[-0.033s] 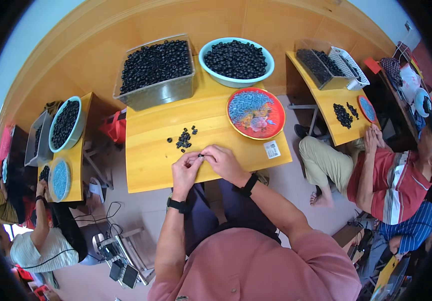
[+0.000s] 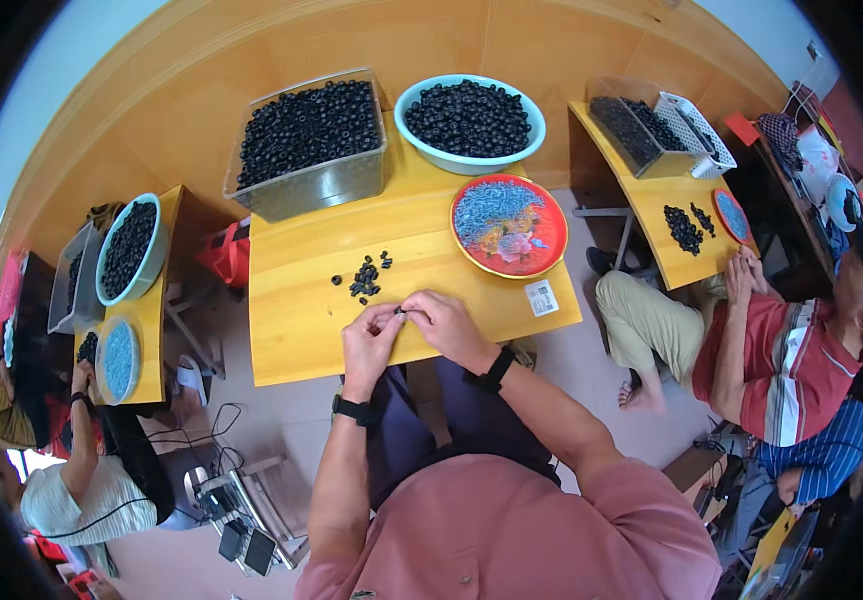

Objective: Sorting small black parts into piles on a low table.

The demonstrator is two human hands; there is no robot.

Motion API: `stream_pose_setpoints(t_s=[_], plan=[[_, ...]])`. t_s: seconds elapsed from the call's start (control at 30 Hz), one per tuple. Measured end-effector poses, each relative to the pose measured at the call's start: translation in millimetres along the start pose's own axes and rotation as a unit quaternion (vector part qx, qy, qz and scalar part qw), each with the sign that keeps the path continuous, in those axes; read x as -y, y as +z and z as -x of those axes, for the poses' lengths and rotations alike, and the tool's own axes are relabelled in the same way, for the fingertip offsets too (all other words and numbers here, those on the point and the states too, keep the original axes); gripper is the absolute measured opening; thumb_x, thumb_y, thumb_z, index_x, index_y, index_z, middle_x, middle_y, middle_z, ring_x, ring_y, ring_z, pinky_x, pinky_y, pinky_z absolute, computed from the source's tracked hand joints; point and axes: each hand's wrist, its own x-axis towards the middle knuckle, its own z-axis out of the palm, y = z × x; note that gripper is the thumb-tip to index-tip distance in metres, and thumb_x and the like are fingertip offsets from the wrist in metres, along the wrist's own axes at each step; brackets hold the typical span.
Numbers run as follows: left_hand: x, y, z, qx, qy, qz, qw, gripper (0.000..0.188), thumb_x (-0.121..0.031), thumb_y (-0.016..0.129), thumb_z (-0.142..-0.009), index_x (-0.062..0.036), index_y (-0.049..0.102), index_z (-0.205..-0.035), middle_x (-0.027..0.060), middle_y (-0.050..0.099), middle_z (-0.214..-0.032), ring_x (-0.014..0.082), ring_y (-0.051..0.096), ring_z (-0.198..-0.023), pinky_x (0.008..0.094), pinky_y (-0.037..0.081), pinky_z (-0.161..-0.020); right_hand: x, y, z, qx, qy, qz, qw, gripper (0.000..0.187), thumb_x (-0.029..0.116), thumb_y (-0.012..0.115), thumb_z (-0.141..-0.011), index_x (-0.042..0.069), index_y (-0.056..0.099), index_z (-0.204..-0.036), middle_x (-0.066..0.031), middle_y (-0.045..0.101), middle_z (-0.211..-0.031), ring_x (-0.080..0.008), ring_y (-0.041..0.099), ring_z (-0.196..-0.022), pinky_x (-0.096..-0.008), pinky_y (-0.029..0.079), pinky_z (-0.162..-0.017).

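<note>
My left hand (image 2: 371,338) and my right hand (image 2: 448,325) meet fingertip to fingertip over the near edge of the yellow wooden table (image 2: 291,320). Both pinch a small black ring (image 2: 399,311) between them. A loose heap of the same black rings (image 2: 363,278) lies on the table just beyond my hands. A red plate (image 2: 551,250) holding small blue-grey parts sits to the right. At the back stand a clear bin (image 2: 311,185) and a teal bowl (image 2: 421,150), both full of black rings.
A white label (image 2: 541,297) lies near the table's right corner. A seated person in a red striped shirt (image 2: 791,360) works at the right-hand desk (image 2: 651,240). Another desk (image 2: 166,330) with bowls stands left, with a person (image 2: 81,490) below it. Cables and a device (image 2: 241,510) lie on the floor.
</note>
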Motion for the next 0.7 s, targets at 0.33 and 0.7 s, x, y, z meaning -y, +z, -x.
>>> stream_pose_setpoints(t_s=[0.33,0.7], plan=[[5.3,-1.0,0.4,-0.004,0.017,-0.037,0.999,0.019,-0.004,0.076,-0.089,0.0039,0.072,-0.106,0.008,0.076,-0.09,0.0099,0.069,-0.078,0.0249,0.056,-0.073,3.5,-28.2,-2.2,0.027,-0.026,0.08,0.996,0.007,0.006,0.068,-0.088,0.002,0.069,-0.094,-0.0151,0.07,-0.089,-0.034,0.068,-0.083,-0.0424,0.054,-0.072],[-0.6,1.3,0.3,-0.013,0.027,-0.043,0.999,0.019,-0.003,0.076,-0.089,0.0044,0.071,-0.106,0.0075,0.074,-0.088,0.0093,0.068,-0.078,0.0246,0.055,-0.074,-49.4,-146.0,-37.1,0.031,0.13,0.301,0.944,0.011,0.001,0.062,-0.084,0.003,0.071,-0.09,-0.0169,0.071,-0.091,-0.0379,0.068,-0.088,-0.0467,0.053,-0.076]])
